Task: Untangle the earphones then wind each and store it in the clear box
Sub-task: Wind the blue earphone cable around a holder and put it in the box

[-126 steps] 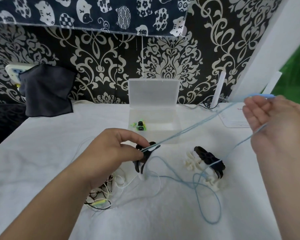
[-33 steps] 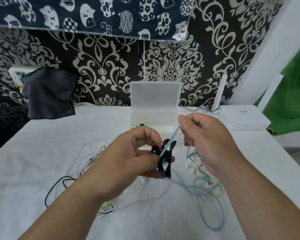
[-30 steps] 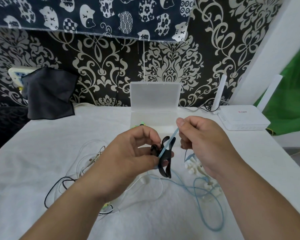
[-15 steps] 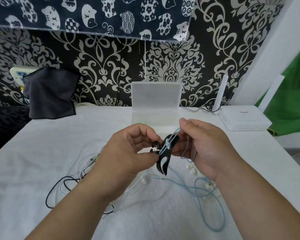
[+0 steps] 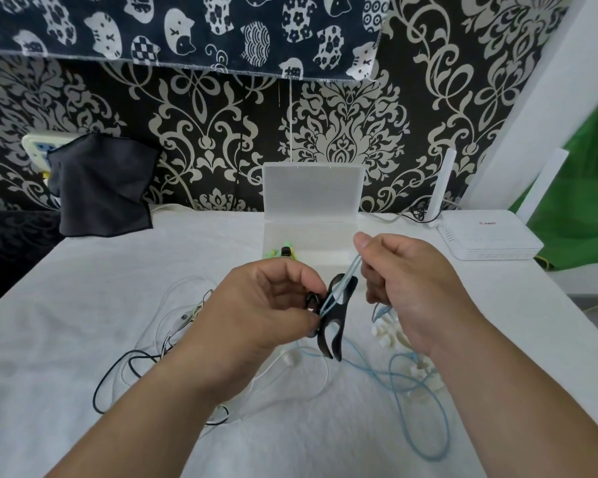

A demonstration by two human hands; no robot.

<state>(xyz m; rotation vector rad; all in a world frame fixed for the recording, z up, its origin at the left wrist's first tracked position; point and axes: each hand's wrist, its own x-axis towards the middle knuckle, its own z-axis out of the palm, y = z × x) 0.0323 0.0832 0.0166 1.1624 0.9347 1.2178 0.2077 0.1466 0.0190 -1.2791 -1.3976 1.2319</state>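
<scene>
My left hand [image 5: 270,305] pinches a black cord winder [image 5: 335,322] above the white tablecloth. A light blue earphone cable [image 5: 425,415] crosses the winder as taut strands and rises to my right hand [image 5: 411,291], which pinches it between thumb and fingers. The rest of that blue cable lies in loose loops on the cloth under my right forearm. The clear box [image 5: 311,236] stands open behind my hands, lid upright, with a wound green earphone [image 5: 283,252] inside. A tangle of white and black earphone cables [image 5: 145,360] lies to the left.
White winders [image 5: 390,336] lie under my right hand. A white router [image 5: 487,239] sits at the back right, with antennas up. A dark cloth [image 5: 101,184] hangs over a socket at the back left. The patterned wall closes off the table's far side.
My right hand has come in from far right to beside the winder and has laid more blue strands across it. My left hand keeps holding the winder, now lifted slightly.
</scene>
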